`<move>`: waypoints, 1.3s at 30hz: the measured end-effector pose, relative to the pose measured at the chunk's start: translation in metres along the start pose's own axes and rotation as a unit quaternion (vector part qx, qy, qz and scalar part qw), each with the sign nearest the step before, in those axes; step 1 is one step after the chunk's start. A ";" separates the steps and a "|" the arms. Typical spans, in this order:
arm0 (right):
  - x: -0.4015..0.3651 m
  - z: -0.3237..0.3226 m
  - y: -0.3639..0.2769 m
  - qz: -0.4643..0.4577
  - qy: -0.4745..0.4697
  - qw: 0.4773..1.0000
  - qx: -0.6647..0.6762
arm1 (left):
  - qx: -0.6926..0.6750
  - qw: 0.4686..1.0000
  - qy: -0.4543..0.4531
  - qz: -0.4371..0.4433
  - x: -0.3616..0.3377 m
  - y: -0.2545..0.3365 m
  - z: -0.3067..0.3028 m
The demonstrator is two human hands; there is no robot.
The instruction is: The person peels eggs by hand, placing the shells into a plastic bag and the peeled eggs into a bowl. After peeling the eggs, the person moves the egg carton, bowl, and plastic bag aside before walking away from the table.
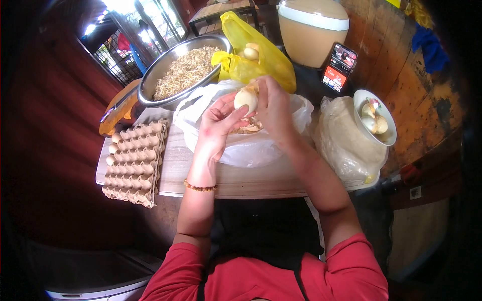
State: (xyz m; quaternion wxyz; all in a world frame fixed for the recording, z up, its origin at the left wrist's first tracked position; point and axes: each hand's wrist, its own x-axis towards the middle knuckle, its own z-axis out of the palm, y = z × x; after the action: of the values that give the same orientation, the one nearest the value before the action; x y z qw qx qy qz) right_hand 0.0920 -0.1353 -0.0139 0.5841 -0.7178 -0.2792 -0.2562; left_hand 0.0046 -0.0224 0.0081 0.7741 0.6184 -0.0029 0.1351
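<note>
My left hand (219, 120) holds a partly peeled egg (246, 101) between thumb and fingers; its lower side is smooth and white. At the egg's upper edge, the pinched fingers of my right hand (275, 108) are on a brownish piece of eggshell (257, 86). Both hands are over a white plastic bag (251, 154) that lies open on the table. Between my wrists, brownish shell pieces (249, 125) show inside that bag. Just behind the hands stands a yellow plastic bag (273, 67) with several eggs (250, 52) in it.
A metal bowl (142, 90) of bean sprouts (186, 72) stands back left. Cardboard egg trays (135, 168) with a few eggs lie left. To the right are a lit phone (339, 67), a filled clear plastic bag (346, 145), a white bowl (389, 138) with eggs, and a beige container (314, 42).
</note>
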 end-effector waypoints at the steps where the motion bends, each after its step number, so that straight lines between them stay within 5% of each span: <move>1: 0.001 0.001 0.003 -0.003 0.010 1.000 0.018 | 0.001 1.000 -0.006 -0.006 0.000 0.000 -0.002; 15: 0.004 -0.007 -0.006 0.110 -0.081 0.983 0.120 | -0.062 0.997 0.041 -0.010 0.002 0.001 -0.011; 21: 0.001 -0.005 -0.007 0.038 -0.074 0.994 0.070 | 0.057 0.996 0.062 0.034 0.003 -0.003 -0.005; 24: 0.000 0.005 0.006 -0.032 0.007 0.999 0.031 | 0.120 0.989 0.079 0.029 0.003 -0.005 -0.004; 39: 0.008 0.001 0.011 0.137 -0.026 0.970 0.198 | 0.010 0.998 0.055 0.008 0.007 -0.009 -0.014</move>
State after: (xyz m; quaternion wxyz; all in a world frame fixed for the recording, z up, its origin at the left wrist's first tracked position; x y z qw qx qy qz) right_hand 0.1054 -0.1352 -0.0156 0.7369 -0.6254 -0.2386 -0.0945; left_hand 0.0112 -0.0088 -0.0028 0.7661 0.6174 0.0360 0.1753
